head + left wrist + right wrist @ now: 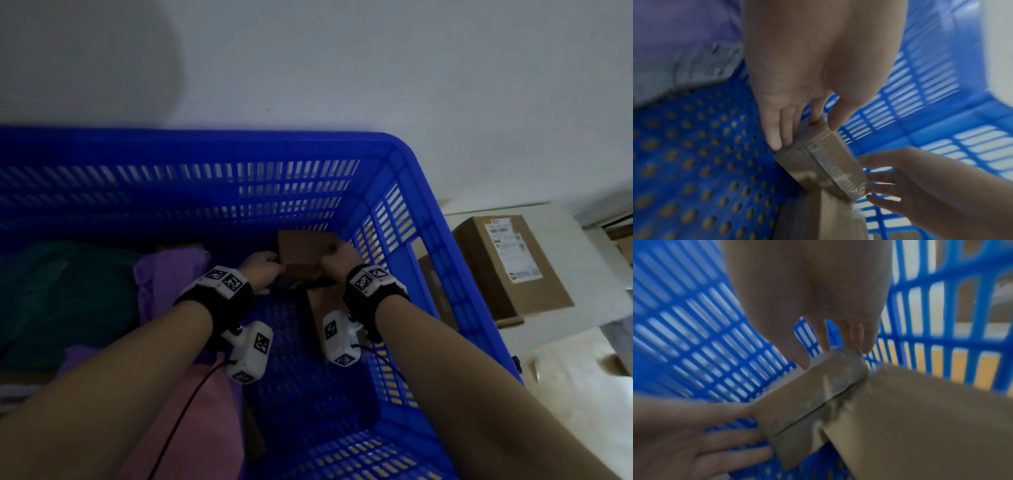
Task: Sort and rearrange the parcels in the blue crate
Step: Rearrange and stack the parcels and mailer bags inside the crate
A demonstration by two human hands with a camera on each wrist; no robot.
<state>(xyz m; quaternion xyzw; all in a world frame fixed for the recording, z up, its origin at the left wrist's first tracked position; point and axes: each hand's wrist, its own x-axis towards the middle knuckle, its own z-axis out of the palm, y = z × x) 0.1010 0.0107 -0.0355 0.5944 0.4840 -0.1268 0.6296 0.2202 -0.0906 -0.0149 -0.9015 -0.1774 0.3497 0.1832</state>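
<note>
Your forearms reach down into the blue crate [424, 192], each wrist strapped with a black band and white marker blocks; nearest you, below your left wrist, a pink parcel [205, 421] lies on the crate floor, with a thin black cable crossing it; your left hand [261, 272] grips the left end of a small brown cardboard box [305, 253], fingers along its underside and thumb on the far face, as the left wrist view shows [824, 164]; your right hand [337, 262] holds the opposite end, fingers extended against the end face with the thumb on the other side, so the box is clamped between both hands; the box is tilted, its taped seam visible in the right wrist view [809, 400], and it sits in the crate's far right corner, close to the slotted walls; whether its lower edge touches the perforated floor cannot be determined; directly beneath your right fingers a second brown box [323, 308] leans against it; left of your left fingers a purple parcel [164, 277] lies crumpled, and beyond that a dark green parcel [61, 291]; outside the crate, right of your right hand, a larger cardboard carton [510, 267] with a white shipping label rests on the floor.
</note>
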